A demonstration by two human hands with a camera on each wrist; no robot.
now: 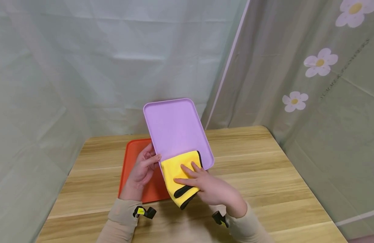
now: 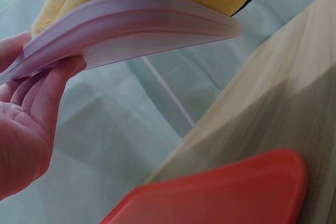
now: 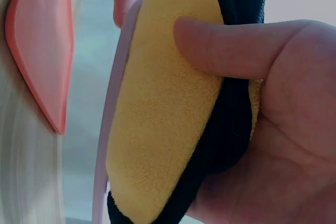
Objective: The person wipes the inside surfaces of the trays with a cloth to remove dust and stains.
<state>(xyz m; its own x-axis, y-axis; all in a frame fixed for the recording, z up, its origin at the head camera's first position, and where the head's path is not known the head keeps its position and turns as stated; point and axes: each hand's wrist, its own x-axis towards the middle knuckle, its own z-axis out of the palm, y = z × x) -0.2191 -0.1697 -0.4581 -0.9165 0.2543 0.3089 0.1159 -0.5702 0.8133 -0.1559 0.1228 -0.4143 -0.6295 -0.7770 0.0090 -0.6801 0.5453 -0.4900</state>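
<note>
A lilac tray [image 1: 178, 125] is held tilted above the table, its inner face toward me. My left hand [image 1: 143, 168] grips its left rim, thumb on the front and fingers behind, as the left wrist view also shows. A folded yellow cloth [image 1: 175, 165] with black edging lies against the tray's lower part. My right hand [image 1: 209, 185] presses on the cloth with spread, fairly straight fingers. In the right wrist view the thumb lies across the plush yellow face of the cloth [image 3: 163, 103]; the other fingertips are hidden there.
An orange-red tray [image 1: 136, 152] lies on the wooden table [image 1: 254, 175] behind my left hand, partly covered by the lilac tray. Pale curtains [image 1: 129, 60] hang behind the table, with printed flowers [image 1: 320, 62] on the right one.
</note>
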